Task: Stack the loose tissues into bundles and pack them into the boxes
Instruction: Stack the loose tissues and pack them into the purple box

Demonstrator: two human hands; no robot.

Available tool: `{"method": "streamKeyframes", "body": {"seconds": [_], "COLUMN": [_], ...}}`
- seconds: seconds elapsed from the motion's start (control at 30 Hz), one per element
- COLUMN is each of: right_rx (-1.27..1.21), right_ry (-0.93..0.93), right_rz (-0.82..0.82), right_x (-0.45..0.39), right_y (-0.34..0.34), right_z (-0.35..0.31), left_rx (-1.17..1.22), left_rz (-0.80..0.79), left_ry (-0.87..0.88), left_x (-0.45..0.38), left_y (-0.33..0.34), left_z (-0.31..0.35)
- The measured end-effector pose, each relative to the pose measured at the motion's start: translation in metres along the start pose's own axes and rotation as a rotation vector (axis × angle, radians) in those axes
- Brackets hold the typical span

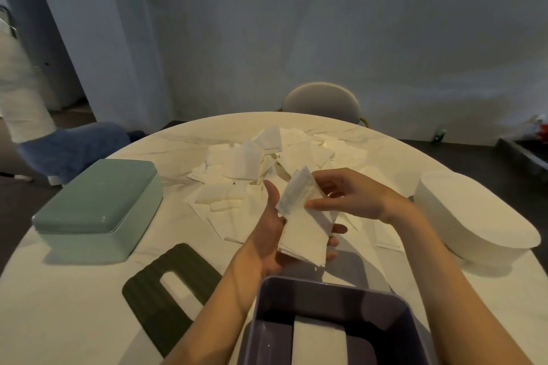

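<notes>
Both hands meet over the near middle of the tabletop [89, 305]. Left hand [274, 234] lies palm up with a bundle of folded white tissues [305, 237] across its palm; the thumb stands up on the far left side and the fingertips curl up round the bundle's right edge, so the grip is closed on the bundle. Right hand [347, 197] comes in from the right, and its grip is a pinch: thumb and fingers hold one tissue [296, 195] that stands tilted, its lower end touching the far end of the bundle.

Just below the hands, at the near edge of the tabletop, stands an open purple box [326, 287] with a band of white lying inside along its floor. To its left a dark green lid with a long slot [148, 293] lies flat on the tabletop. Further left sits a closed pale green box [98, 207] with a darker green lid. On the right side stands a white oval box [474, 216], closed.

Beyond the hands, toward the far side of the round tabletop, lies a spread heap of loose tissues [237, 169], overlapping at all angles, some flat and some sticking up. A chair with a rounded grey back [320, 101] stands just behind the tabletop. At the far left a person in light clothing [17, 92] is partly in view.
</notes>
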State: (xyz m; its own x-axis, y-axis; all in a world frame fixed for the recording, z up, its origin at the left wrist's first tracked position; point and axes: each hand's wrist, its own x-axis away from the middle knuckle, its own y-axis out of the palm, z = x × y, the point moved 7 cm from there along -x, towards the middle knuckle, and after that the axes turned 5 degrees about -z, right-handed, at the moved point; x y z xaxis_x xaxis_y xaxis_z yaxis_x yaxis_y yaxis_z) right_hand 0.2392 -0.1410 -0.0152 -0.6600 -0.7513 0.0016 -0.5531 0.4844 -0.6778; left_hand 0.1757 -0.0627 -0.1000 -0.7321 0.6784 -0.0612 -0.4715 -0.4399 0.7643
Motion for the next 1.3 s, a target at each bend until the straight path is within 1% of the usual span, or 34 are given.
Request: {"method": "streamKeyframes", "body": {"seconds": [0.07,0.13,0.23,0.27,0.37,0.43,0.5,0.57,0.63,0.67,0.73,0.8,0.87,0.9,0.97,1.0,1.03,1.1,1.13,1.17,1.2,1.27,1.3], "right_rx": [-0.031,-0.046,-0.019,0.006,0.082,0.054,0.051,0.037,-0.043,-0.099,-0.208,-0.285,-0.356,-0.412,-0.491,-0.464,-0.388,-0.175,-0.085,-0.020,0.024,0.084,0.128], "right_ry": [0.013,0.023,0.045,0.051,0.051,0.054,0.061,0.049,-0.021,-0.060,-0.114,-0.140,-0.155,-0.156,-0.129,-0.081,-0.010,0.136,0.177,0.193,0.191,0.203,0.234], "right_rz": [0.025,0.047,0.042,0.041,0.019,0.053,0.125,0.234,0.406,0.496,0.618,0.664,0.649,0.597,0.393,0.283,0.186,0.055,0.034,0.050,0.099,0.232,0.271], "right_x": [-0.003,-0.004,-0.004,-0.004,-0.006,-0.010,-0.012,-0.012,-0.007,-0.003,0.006,0.012,0.019,0.020,0.018,0.015,0.011,0.004,0.000,-0.005,-0.008,-0.010,-0.009], "right_y": [0.000,-0.001,-0.002,-0.003,0.003,0.006,0.005,-0.002,-0.016,-0.025,-0.040,-0.050,-0.056,-0.056,-0.045,-0.035,-0.024,-0.003,0.004,0.008,0.008,-0.002,-0.008], "right_z": [0.002,0.005,0.006,0.007,0.007,0.007,0.010,0.009,0.006,0.004,0.000,-0.006,-0.013,-0.016,-0.021,-0.021,-0.017,-0.003,0.005,0.011,0.017,0.031,0.042], "left_rx": [0.120,0.219,0.233,0.224,0.158,0.058,-0.115,-0.232,-0.337,-0.390,-0.414,-0.322,-0.155,-0.068,0.099,0.128,0.150,0.098,0.051,0.017,-0.005,0.042,0.080], "left_rz": [-0.038,-0.024,-0.046,-0.032,0.121,0.192,0.202,0.168,0.154,0.172,0.257,0.363,0.406,0.393,0.412,0.474,0.495,0.474,0.498,0.548,0.534,0.395,0.391], "left_ry": [0.020,0.028,0.025,0.021,-0.013,-0.102,-0.162,-0.154,-0.080,-0.034,0.057,0.098,0.125,0.155,0.216,0.241,0.237,0.201,0.199,0.206,0.191,0.164,0.169], "left_x": [0.001,0.004,0.007,0.006,0.003,0.004,0.006,0.006,0.004,0.003,0.003,0.003,0.001,0.001,0.003,0.008,0.011,0.013,0.014,0.016,0.015,0.008,0.007], "left_y": [0.003,0.000,0.006,0.006,-0.004,-0.007,-0.010,-0.009,-0.008,-0.007,-0.014,-0.029,-0.033,-0.034,-0.038,-0.045,-0.044,-0.034,-0.033,-0.029,-0.028,-0.015,-0.012], "left_z": [0.000,-0.002,-0.002,-0.003,-0.010,-0.017,-0.022,-0.021,-0.017,-0.014,-0.009,-0.007,-0.006,-0.005,-0.005,-0.003,-0.003,-0.003,0.000,0.003,0.003,0.002,0.002]}}
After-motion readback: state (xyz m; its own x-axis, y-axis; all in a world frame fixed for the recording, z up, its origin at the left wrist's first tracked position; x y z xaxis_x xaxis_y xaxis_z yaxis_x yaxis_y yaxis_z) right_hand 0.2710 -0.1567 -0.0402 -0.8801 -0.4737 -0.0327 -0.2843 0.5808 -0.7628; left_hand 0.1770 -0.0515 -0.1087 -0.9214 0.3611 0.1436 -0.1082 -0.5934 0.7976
